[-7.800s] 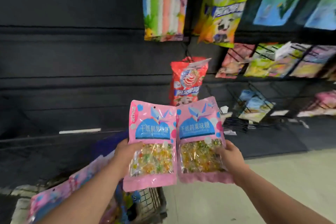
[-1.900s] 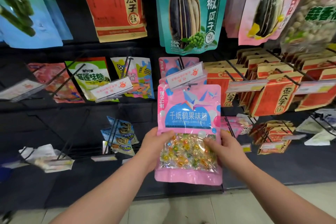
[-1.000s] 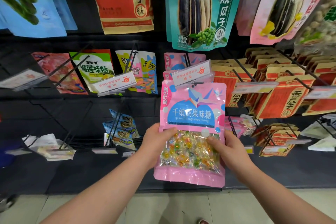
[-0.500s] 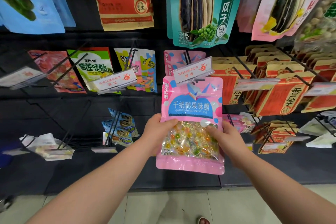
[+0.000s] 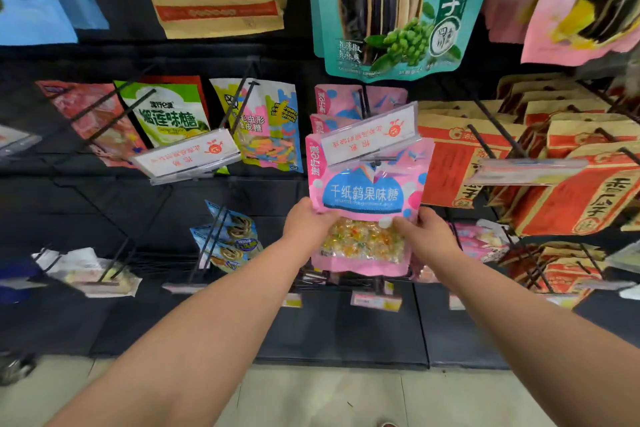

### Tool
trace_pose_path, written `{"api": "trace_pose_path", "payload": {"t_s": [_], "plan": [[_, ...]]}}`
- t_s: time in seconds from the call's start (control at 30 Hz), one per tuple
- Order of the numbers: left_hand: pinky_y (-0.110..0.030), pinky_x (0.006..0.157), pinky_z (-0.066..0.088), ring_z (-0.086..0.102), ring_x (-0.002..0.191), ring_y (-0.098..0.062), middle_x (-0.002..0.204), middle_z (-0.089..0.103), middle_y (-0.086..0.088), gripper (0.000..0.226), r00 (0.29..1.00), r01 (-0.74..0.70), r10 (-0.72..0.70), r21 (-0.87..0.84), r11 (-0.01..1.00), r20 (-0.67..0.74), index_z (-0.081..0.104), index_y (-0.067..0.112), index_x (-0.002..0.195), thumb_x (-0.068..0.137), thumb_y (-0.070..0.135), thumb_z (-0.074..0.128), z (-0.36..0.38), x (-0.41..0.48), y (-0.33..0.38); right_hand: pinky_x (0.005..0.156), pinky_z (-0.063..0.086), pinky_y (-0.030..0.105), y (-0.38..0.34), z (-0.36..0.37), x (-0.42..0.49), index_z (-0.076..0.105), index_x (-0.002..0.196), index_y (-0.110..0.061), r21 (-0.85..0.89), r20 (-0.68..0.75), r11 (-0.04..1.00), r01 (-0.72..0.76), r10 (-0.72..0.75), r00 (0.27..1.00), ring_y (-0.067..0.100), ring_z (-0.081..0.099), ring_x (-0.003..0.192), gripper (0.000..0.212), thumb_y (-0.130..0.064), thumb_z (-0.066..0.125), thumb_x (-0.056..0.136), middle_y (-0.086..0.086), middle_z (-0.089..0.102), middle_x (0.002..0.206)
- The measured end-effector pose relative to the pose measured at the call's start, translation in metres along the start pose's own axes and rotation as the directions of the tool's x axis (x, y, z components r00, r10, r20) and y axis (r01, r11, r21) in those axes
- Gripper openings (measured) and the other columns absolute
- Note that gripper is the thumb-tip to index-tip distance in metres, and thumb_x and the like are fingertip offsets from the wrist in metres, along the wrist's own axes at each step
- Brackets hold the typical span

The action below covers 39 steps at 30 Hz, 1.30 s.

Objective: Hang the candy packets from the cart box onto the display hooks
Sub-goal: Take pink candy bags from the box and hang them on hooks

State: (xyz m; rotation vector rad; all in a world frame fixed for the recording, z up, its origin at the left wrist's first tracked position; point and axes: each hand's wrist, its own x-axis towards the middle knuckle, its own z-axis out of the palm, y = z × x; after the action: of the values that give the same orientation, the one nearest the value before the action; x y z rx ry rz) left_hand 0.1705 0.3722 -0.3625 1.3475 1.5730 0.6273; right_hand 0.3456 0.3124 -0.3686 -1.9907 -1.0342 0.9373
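At price tag (image 5: 370,133) | candy packet (image 5: 367,198) raised, top now behind it | left hand (image 5: 304,229), right hand (image 5: 429,236) grip sides

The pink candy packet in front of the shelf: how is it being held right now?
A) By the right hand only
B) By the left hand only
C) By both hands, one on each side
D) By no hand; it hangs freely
C: the left hand grips the left side of the pink candy packet and the right hand grips its right side, with the packet's top up behind the price tag.
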Motion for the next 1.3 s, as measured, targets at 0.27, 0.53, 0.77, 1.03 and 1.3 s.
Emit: {"api": "trace_pose_path", "payload": {"t_s": [0.27,0.53,0.77,1.03,1.3], "plan": [[-0.038,0.088,0.05,0.06,0.099,-0.025,0.107,0.062,-0.011,0.033,0.999,-0.013,0.016,0.094,0.996,-0.03,0.057,0.004,0.115,0.088,0.021,0.065,0.006,0.027,0.011,0.074,0.033,0.027,-0.011,0.002,0.037,0.051,0.1,-0.005,-0.107,0.019,0.994,-0.009,0.011,1.0,0.023,0.048,0.088,0.022,-0.027,0.053,0.096,0.009,0.053,0.096],[-0.046,0.095,0.049,0.055,0.116,-0.033,0.132,0.05,-0.013,0.063,0.999,-0.029,0.044,0.382,0.924,-0.03,0.043,0.012,0.134,0.082,0.042,0.064,-0.003,0.022,0.007,0.078,0.046,0.035,-0.014,-0.007,0.017,0.049,0.122,-0.011,-0.336,0.027,0.937,0.091,-0.087,0.996,0.032,0.059,0.1,0.037,-0.032,0.053,0.093,0.014,0.06,0.118],[-0.051,0.113,0.025,0.014,0.145,-0.036,0.161,0.008,-0.012,0.083,0.943,-0.311,0.245,0.853,0.42,0.223,0.007,0.018,0.154,0.091,0.051,0.051,-0.032,-0.024,0.002,0.113,0.026,0.048,-0.034,-0.016,-0.045,0.025,0.147,-0.023,-0.837,0.203,0.451,0.31,-0.27,0.941,0.028,0.021,0.142,0.061,-0.042,0.049,0.094,0.002,0.026,0.154],[-0.054,0.118,0.009,0.0,0.149,-0.035,0.163,0.003,-0.009,0.083,0.892,-0.424,0.288,0.868,0.26,0.349,0.001,0.019,0.155,0.094,0.051,0.047,-0.084,-0.077,-0.006,0.114,0.021,0.05,-0.057,0.002,-0.117,0.026,0.146,-0.024,-0.882,0.208,0.369,0.293,-0.253,0.945,0.029,0.013,0.146,0.06,-0.045,0.046,0.094,0.004,0.019,0.158],[-0.052,0.12,0.006,-0.003,0.149,-0.035,0.163,0.002,-0.009,0.083,0.934,-0.33,0.24,0.894,0.302,0.264,0.001,0.019,0.155,0.094,0.05,0.047,-0.145,-0.121,-0.037,0.114,0.02,0.05,-0.084,0.048,-0.161,0.02,0.149,-0.024,-0.875,0.307,0.289,0.388,-0.286,0.907,0.029,0.017,0.144,0.066,-0.049,0.045,0.093,0.004,0.022,0.156]]}}
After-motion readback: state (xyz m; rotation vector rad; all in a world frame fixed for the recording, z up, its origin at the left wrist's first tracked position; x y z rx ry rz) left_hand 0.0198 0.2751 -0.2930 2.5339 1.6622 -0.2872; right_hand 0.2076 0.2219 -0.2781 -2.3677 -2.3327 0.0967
